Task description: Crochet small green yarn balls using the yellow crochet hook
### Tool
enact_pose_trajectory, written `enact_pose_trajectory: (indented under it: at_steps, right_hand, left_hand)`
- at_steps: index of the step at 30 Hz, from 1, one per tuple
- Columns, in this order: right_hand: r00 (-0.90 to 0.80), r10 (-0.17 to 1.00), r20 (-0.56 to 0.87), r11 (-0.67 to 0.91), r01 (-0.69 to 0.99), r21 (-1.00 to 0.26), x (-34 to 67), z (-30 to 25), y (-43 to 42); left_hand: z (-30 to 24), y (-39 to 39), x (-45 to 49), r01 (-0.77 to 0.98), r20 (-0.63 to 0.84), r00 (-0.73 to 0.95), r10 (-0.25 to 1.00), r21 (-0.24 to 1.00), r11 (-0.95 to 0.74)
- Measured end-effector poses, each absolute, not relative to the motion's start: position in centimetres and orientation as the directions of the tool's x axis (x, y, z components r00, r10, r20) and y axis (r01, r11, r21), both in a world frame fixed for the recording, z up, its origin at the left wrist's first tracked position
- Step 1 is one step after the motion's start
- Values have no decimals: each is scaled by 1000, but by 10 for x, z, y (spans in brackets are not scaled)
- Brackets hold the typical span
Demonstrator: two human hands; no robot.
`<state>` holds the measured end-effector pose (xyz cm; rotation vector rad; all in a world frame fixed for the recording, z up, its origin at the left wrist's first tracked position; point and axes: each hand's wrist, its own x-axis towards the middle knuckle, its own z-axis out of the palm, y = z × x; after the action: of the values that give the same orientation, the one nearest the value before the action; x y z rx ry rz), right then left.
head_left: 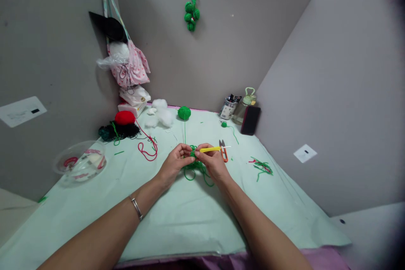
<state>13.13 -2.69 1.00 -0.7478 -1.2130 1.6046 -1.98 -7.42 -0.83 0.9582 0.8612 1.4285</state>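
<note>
My left hand [177, 159] is closed, its thumb and fingers pinching a small bunch of green yarn [193, 152]. Touching the same yarn, my right hand [212, 161] is closed too, with a yellow-handled crochet hook [209, 149] in it, the thin metal end pointing right. Loose green loops hang onto the table below both hands. A strand runs from the work up to a green yarn ball [184, 113]. Just past my right hand lie orange-handled thread snips [224, 152]. The fingers partly hide the yarn piece.
Red yarn [125, 117] and dark yarn [122, 131] lie left, behind a clear plastic bowl [85, 163]. White stuffing [161, 114] sits at the back. A phone [251, 120] leans by a bottle [242, 109]. Yarn scraps [263, 167] lie right. Grey walls surround the table.
</note>
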Motion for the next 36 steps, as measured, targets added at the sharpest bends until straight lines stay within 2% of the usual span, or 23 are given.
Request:
enact_pose_trajectory:
  at_steps: [15,21,26,28,32,36]
  right_hand:
    - [-370,925,87,-40,-323,-945,132,11,-26]
    - [-343,933,111,-7,-327,-945,134,14,-27]
    - [-281,952,120,-4,-404,-915,146,27,-22]
    - [-258,957,130,5,-435,-900,152,33,-20]
    - [-235,961,145,19,-468,-883,155,42,-22]
    - [-236,961,142,15,-470,-883,148,44,-31]
  left_hand:
    - [-6,-76,-20,-395,67,25,997,917,-51]
    - [-2,-74,-23,-345,50,72,996,938,-22]
    - [14,-68,-46,-265,24,129,991,964,11]
    - [21,-65,-63,-266,29,63,998,964,-11]
    - [30,-59,-92,-293,39,-181,983,952,-92]
    - [32,-60,-77,-338,58,-269,962,929,-150]
